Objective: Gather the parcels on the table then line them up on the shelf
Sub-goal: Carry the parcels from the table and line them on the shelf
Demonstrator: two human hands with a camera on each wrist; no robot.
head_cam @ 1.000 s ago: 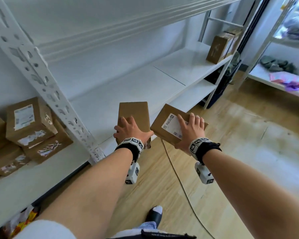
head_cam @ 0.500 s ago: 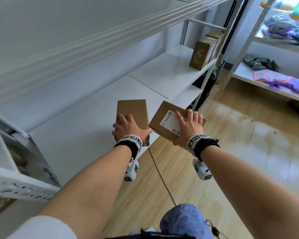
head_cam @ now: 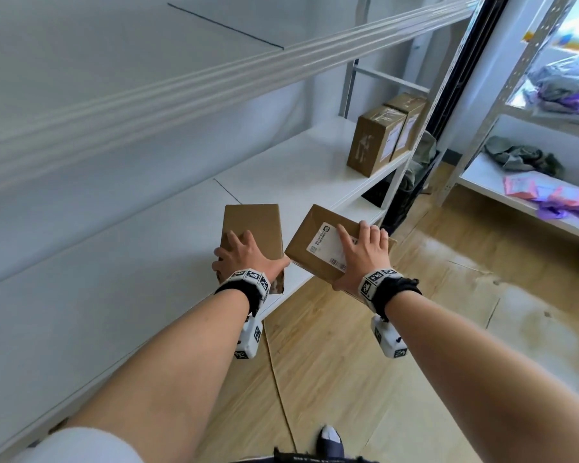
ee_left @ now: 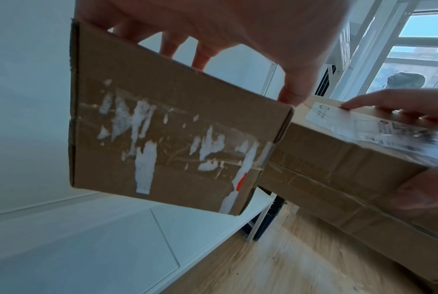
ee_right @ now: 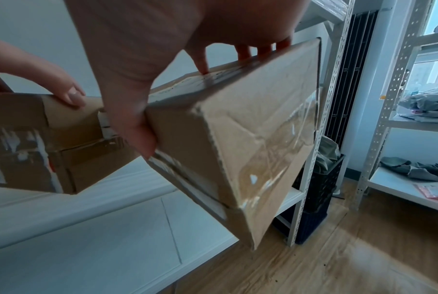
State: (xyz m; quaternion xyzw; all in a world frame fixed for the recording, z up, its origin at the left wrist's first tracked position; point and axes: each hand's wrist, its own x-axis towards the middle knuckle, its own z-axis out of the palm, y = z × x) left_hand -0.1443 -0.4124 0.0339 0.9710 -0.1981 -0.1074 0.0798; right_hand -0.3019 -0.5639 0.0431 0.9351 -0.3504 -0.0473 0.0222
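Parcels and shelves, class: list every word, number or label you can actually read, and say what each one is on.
None can be read.
Shipping label on the right hand's parcel: print and barcode too blurred.
Left hand's parcel: only torn label scraps.
Two shelved parcels: labels too small.
Wrist bands: square marker patterns, no words.

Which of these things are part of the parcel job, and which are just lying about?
Part of the job:
- plain parcel, gripped by the left hand
- labelled parcel, gripped by the right hand
- two parcels already standing on the white shelf

Just lying about:
- crumpled clothes
- pink and purple packets
- dark crate
- floor cable
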